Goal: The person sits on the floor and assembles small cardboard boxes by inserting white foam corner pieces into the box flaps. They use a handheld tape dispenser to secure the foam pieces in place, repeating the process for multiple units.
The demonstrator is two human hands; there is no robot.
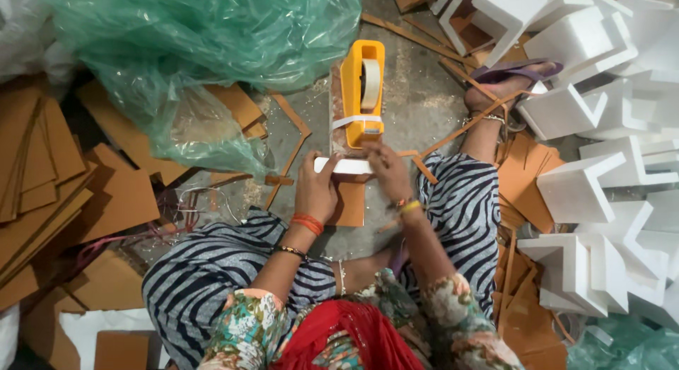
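Nearest us, our left hand (315, 189) and right hand (389, 173) both grip a small white foam piece (344, 165) on the floor (417, 108), over a brown cardboard piece (350, 204); just beyond stands a yellow tape dispenser (362, 94). Farther off lie a green plastic bag (212, 37) and white foam corner blocks (587, 115).

She wears loose trousers (212, 271) in dark blue and white zebra stripes and a floral top with short sleeves (244, 324) in teal, cream and orange. A red scarf (346, 338) hangs at the chest. Orange bangles (308, 223) circle the left wrist, a yellow-and-red band (408, 206) the right, anklets the feet.
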